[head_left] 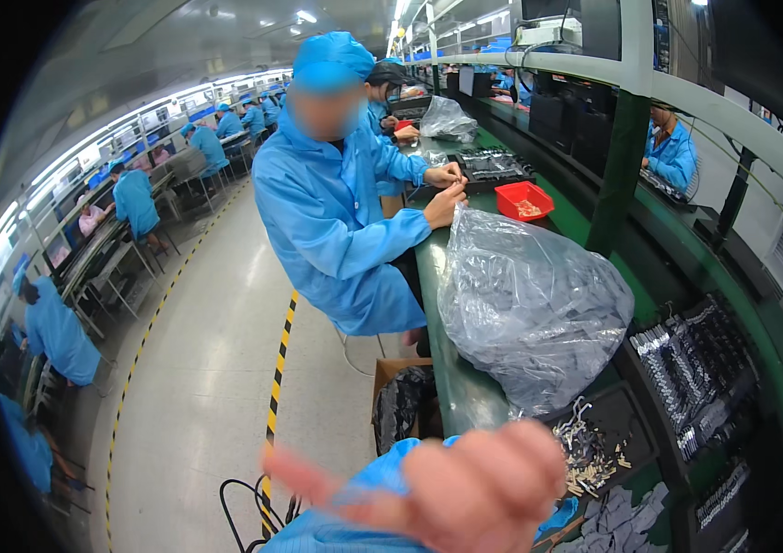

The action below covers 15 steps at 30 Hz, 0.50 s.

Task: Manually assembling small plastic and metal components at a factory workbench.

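Your hand (465,493): blurred and close to the lens at the lower edge, one finger out to the left; I can't tell which hand it is or whether it grips anything.
Nearest thing: black tray (635,433) of small pale parts (585,452), just right.
Beyond: crumpled clear plastic bag (529,304) on the green bench (456,378).
Further: seated co-worker in blue (336,212), red tray (522,198).

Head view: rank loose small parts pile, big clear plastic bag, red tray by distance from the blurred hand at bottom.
From the hand, blurred at the bottom edge:
1. Loose small parts pile, just to its right.
2. Big clear plastic bag, above it on the green bench.
3. Red tray, far up the bench by a co-worker.
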### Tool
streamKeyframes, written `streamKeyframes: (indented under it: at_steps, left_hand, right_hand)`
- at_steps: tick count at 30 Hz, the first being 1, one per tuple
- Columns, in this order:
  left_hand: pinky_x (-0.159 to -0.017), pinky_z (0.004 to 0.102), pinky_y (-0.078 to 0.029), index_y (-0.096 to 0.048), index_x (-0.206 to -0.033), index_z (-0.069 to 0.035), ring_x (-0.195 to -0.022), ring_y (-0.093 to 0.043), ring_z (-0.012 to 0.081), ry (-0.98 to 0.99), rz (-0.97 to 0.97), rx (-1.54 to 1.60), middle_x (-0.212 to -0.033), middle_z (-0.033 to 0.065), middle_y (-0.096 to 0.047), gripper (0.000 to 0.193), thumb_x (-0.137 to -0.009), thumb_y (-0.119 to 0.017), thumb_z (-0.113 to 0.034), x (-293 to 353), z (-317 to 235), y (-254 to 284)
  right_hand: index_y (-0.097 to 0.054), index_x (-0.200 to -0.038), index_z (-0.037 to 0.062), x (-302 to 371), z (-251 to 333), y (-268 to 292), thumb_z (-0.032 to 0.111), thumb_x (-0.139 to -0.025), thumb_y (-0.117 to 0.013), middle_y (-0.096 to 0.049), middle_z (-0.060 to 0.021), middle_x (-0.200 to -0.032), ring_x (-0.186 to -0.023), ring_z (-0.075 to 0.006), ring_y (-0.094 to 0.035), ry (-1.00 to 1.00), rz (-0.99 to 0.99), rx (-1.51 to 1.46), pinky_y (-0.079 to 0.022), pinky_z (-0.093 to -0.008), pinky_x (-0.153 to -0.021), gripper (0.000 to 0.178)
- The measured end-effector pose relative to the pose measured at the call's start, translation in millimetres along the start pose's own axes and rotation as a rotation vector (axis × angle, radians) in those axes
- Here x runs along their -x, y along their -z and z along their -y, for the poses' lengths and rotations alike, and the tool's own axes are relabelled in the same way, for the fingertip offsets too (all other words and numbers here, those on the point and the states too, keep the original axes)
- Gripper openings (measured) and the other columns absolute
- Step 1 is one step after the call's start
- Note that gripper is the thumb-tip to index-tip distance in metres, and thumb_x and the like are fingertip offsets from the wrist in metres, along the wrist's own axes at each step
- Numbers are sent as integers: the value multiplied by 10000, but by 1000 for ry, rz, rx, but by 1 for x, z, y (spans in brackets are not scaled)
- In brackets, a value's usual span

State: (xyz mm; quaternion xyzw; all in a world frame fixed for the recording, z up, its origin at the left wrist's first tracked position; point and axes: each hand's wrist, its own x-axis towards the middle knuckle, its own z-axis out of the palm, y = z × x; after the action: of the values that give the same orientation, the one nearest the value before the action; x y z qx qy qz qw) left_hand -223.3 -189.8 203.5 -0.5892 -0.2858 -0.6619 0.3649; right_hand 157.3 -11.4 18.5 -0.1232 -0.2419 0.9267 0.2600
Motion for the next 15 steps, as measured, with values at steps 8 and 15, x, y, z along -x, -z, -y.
streamKeyframes:
  at_steps: [8,15]
  left_hand:
    - [-656,339,-473,-131,-1366,-78,-772,-547,272,-78,-5,30,-976,187,-522,747,-757,-558,-4,41,-16,-112]
    - [-559,331,-489,-36,-1408,-101,-661,-570,279,-109,43,12,-879,209,-546,906,-705,-583,70,29,-12,-133]
  right_hand:
    - [-444,-771,109,17,-11,7,69,-860,-455,-457,-15,-819,-869,-171,-483,139,-39,0,-357,-377,-883,98]
    - [-425,-724,113,13,-3,30,45,-861,-438,-441,-7,-782,-861,-167,-480,168,-27,-47,-347,-382,-905,154]
